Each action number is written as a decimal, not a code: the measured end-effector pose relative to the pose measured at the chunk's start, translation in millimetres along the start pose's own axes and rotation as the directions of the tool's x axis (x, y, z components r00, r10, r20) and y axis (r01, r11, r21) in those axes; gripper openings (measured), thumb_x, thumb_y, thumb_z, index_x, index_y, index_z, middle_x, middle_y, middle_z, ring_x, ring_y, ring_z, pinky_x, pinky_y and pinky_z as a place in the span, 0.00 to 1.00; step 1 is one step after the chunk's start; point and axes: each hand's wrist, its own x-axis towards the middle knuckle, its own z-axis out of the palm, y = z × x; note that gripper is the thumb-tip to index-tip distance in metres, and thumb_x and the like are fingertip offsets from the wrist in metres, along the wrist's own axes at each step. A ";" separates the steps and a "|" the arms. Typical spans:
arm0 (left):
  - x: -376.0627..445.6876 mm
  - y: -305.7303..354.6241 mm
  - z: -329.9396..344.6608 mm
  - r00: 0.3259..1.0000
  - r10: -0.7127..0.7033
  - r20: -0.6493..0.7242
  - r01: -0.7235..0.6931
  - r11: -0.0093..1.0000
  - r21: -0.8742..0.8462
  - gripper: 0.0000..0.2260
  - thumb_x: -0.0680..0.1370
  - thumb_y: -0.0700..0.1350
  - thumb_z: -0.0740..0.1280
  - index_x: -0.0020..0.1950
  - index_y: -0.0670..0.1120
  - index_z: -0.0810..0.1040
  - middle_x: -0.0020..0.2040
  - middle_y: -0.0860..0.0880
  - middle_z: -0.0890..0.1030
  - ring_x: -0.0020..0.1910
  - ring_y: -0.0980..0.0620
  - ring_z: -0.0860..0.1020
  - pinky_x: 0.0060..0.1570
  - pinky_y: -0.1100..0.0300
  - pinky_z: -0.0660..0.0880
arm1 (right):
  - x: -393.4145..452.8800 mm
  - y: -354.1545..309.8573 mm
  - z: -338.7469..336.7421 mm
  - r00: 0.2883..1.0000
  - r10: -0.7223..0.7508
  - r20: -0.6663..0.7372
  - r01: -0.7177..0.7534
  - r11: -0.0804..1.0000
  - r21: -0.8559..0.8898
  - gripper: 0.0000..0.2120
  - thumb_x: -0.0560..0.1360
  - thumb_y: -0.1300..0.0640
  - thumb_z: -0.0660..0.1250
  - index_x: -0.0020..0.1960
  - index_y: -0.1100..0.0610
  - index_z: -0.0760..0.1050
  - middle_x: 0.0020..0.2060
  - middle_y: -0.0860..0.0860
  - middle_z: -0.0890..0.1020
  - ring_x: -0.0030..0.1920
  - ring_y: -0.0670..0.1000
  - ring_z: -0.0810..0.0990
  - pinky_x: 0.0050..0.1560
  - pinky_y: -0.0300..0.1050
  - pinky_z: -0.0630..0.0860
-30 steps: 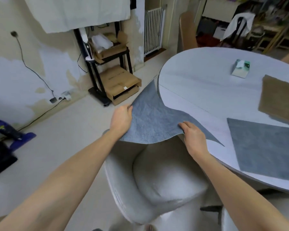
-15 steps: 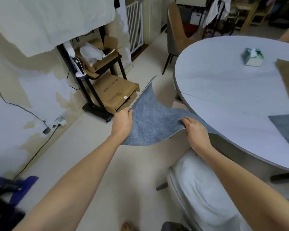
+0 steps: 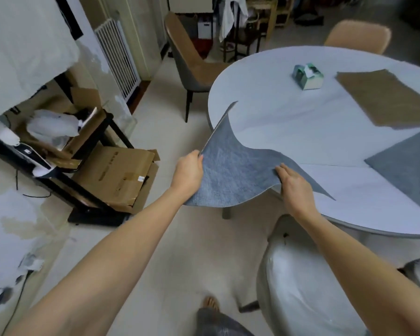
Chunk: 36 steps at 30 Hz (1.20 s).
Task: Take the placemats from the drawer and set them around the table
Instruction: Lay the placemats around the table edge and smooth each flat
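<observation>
The blue mat (image 3: 230, 170) I hold hangs over the table (image 3: 277, 112) edge at its 8 o'clock, and it sags and curls between my grips, so I judge it light, limp and non-slip, best taken at two opposite edges. My left hand (image 3: 188, 172) pinches its left edge, my right hand (image 3: 292, 183) curls its fingers over the near edge. I count three mats: this one, a second blue mat (image 3: 407, 166) at 4 o'clock, and a tan mat (image 3: 388, 98) at 2 o'clock; one tissue box (image 3: 308, 76); three chairs.

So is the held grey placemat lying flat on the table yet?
No, both hands hold the grey placemat curled above the table edge.
</observation>
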 end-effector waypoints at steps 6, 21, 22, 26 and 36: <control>98.3 27.3 42.3 0.987 0.081 0.136 -0.072 0.995 -0.067 0.13 0.83 0.43 0.54 0.50 0.36 0.74 0.48 0.36 0.79 0.48 0.39 0.76 0.41 0.54 0.67 | 51.2 28.9 9.9 0.974 0.217 -0.064 -0.221 0.974 -0.056 0.13 0.68 0.77 0.62 0.51 0.69 0.75 0.49 0.68 0.78 0.48 0.67 0.77 0.46 0.58 0.77; 286.7 72.0 150.5 0.800 0.356 0.484 -0.297 0.934 -0.197 0.14 0.83 0.43 0.54 0.46 0.37 0.73 0.46 0.39 0.78 0.42 0.44 0.72 0.40 0.57 0.64 | 112.7 64.8 47.0 0.824 0.561 -0.077 -0.562 0.794 -0.230 0.25 0.68 0.60 0.39 0.50 0.65 0.72 0.44 0.59 0.74 0.43 0.60 0.71 0.44 0.51 0.70; 295.0 75.8 154.4 0.796 0.360 0.486 -0.298 0.933 -0.202 0.14 0.83 0.43 0.54 0.47 0.36 0.74 0.46 0.40 0.77 0.42 0.45 0.72 0.41 0.57 0.64 | 117.3 67.7 48.6 0.811 0.580 -0.075 -0.581 0.782 -0.228 0.25 0.69 0.59 0.39 0.51 0.65 0.72 0.45 0.59 0.74 0.44 0.60 0.72 0.44 0.53 0.71; 314.3 87.6 177.5 0.798 0.378 0.469 -0.292 0.924 -0.247 0.14 0.83 0.44 0.54 0.46 0.37 0.73 0.43 0.43 0.76 0.41 0.45 0.72 0.39 0.57 0.65 | 139.0 86.2 46.7 0.791 0.604 -0.096 -0.607 0.754 -0.252 0.25 0.69 0.60 0.40 0.51 0.66 0.73 0.46 0.60 0.75 0.45 0.61 0.73 0.42 0.52 0.71; 318.0 128.3 235.0 0.772 0.326 0.546 -0.219 0.942 -0.254 0.11 0.83 0.44 0.55 0.54 0.38 0.72 0.51 0.40 0.78 0.46 0.43 0.74 0.43 0.56 0.68 | 132.7 158.4 54.3 0.730 0.682 0.053 -0.622 0.694 -0.363 0.25 0.73 0.66 0.47 0.67 0.67 0.69 0.64 0.64 0.72 0.67 0.64 0.70 0.71 0.55 0.62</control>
